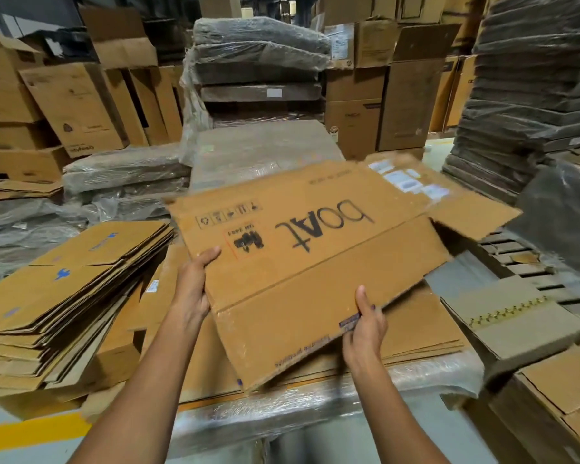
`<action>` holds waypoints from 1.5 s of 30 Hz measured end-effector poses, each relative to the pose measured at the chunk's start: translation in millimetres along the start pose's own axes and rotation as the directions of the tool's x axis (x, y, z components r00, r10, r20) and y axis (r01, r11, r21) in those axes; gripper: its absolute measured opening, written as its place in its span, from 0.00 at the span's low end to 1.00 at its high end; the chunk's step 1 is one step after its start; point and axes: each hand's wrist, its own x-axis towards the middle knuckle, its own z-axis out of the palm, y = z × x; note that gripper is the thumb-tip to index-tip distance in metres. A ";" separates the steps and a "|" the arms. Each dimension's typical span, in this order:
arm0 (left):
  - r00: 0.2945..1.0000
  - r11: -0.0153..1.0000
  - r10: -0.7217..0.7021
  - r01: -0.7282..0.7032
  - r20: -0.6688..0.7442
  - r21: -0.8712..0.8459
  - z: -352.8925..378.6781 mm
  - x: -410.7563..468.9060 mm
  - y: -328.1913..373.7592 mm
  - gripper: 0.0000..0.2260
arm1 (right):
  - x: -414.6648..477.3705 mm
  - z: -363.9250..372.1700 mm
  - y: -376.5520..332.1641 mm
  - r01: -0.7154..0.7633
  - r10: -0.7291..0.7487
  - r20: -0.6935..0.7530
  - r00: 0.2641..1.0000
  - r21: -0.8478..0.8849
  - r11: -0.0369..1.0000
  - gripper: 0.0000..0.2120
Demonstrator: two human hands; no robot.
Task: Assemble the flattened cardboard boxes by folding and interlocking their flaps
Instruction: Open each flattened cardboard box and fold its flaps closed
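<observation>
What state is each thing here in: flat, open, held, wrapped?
Brown printed cardboard box: flattened, tilted, held in the air.
Left hand: grips the box's left edge.
Right hand: pinches its near edge.
Stack of brown cardboard boxes, left: flattened, piled.
Grey bundles behind: plastic-wrapped.

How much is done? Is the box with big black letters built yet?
Not yet. The lettered box is flat, its flaps unfolded, held up by the left hand on its edge and the right hand pinching its near edge. Folding and locking its flaps is all to come, and a stack of flat boxes waits on the left.
</observation>
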 end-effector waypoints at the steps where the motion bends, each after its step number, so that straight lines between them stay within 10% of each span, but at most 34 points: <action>1: 0.998 0.998 -0.061 0.061 -0.028 0.011 -15.5 0.2 -17.2 0.09 | -0.9 -15.0 16.2 -0.013 0.010 -0.043 0.999 -0.074 0.997 0.23; 9: 0.809 0.635 -0.536 0.574 -0.240 0.517 -116.0 -7.5 -112.5 0.16 | -7.6 -62.2 52.4 -0.194 0.053 -0.327 0.944 -0.417 0.888 0.35; 15: 0.892 0.894 -0.445 0.448 -0.082 0.016 -113.4 -18.4 -101.4 0.19 | 26.4 -64.4 76.6 -0.251 0.154 -0.306 0.940 -0.311 0.917 0.26; 18: 0.903 0.848 -0.428 0.410 0.022 -0.337 -103.6 -42.3 -107.7 0.18 | 11.3 -26.6 62.9 -0.243 0.187 -0.258 0.948 -0.208 0.947 0.21; 20: 0.916 0.865 -0.398 0.391 0.044 -0.315 -86.2 -61.3 -126.1 0.07 | 6.2 -1.9 55.1 -0.241 0.204 -0.215 0.955 -0.167 0.956 0.21; 25: 0.912 0.895 -0.337 0.387 0.233 -0.220 -28.0 -79.0 -156.4 0.22 | -13.2 39.0 60.7 -0.261 0.251 -0.084 0.964 -0.140 0.955 0.25; 32: 0.916 0.884 -0.365 0.286 -0.164 -0.371 -33.6 -49.8 -146.2 0.11 | -13.3 19.9 65.2 -0.395 0.411 0.104 0.906 -0.144 0.907 0.09; 45: 0.856 0.955 -0.233 0.113 -0.461 -0.273 -138.9 -43.3 -125.5 0.10 | 42.2 -70.1 43.5 -0.277 0.282 -0.215 0.935 0.055 0.959 0.10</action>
